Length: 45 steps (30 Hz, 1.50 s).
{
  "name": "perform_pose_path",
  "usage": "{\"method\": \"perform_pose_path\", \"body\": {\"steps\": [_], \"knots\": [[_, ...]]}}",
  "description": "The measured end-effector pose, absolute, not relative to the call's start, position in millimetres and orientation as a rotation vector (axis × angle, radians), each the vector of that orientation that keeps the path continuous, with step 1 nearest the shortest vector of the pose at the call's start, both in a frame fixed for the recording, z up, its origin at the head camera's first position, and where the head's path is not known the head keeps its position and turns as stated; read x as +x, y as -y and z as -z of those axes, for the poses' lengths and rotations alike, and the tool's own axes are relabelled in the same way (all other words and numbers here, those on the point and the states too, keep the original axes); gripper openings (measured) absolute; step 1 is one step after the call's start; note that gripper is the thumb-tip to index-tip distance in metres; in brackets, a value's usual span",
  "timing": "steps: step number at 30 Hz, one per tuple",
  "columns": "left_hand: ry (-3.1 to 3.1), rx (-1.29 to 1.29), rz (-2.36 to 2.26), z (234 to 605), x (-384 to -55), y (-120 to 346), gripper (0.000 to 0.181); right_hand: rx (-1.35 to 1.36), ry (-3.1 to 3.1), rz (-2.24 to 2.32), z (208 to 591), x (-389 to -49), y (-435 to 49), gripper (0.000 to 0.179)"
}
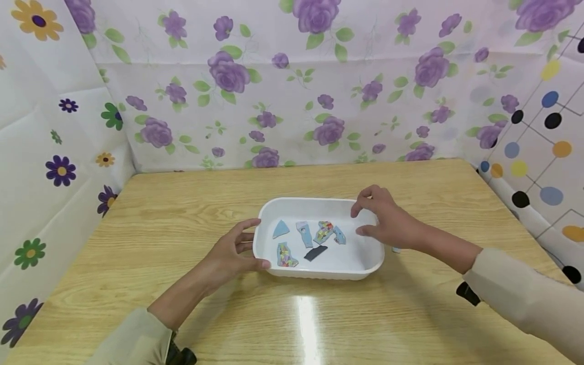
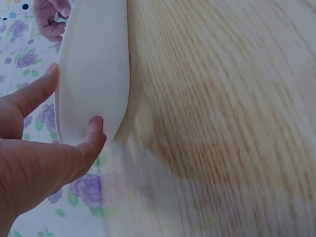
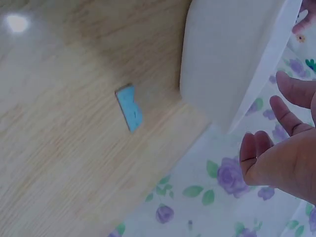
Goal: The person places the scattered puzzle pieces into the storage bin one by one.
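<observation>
A white plastic tub (image 1: 319, 274) stands on the table. Inside lie several flat, irregular puzzle pieces: a light blue triangle (image 1: 281, 229), a blue strip (image 1: 304, 234), multicoloured pieces (image 1: 286, 255) and a dark grey one (image 1: 316, 253). My left hand (image 1: 232, 249) holds the tub's left end, thumb near the front corner and fingers along the outer wall. Over the tub's right end hovers my right hand (image 1: 388, 218), its fingers loosely bent, thumb apart, nothing between them. Outside the tub, on the table below that hand, lies one loose blue piece (image 3: 131, 108).
The wood-grain table (image 1: 191, 203) reaches back to a wall hung with purple-flowered cloth (image 1: 292, 101). Patterned sheets also close off the left and right sides. Light glares off the tabletop in front of the tub.
</observation>
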State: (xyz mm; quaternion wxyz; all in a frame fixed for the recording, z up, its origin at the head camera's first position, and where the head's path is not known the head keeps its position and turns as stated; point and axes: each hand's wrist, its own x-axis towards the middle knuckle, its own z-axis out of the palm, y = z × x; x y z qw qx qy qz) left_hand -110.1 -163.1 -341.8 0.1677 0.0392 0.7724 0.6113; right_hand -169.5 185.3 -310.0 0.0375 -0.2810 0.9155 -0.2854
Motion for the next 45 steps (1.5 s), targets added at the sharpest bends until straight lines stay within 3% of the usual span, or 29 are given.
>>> {"method": "perform_pose_path", "body": {"steps": [15, 29, 45], "knots": [[-2.210, 0.119, -1.723, 341.4, -109.8, 164.3, 0.096, -0.793, -2.823, 0.917, 311.8, -183.1, -229.3, 0.030], [-2.201, 0.129, -1.723, 340.9, -110.2, 164.3, 0.096, -0.664, -2.684, 0.824, 325.3, -194.8, -272.3, 0.057], [-2.207, 0.114, -1.721, 339.3, -109.7, 163.4, 0.096, -0.748, -2.622, 0.862, 353.3, -190.3, -278.7, 0.060]]}}
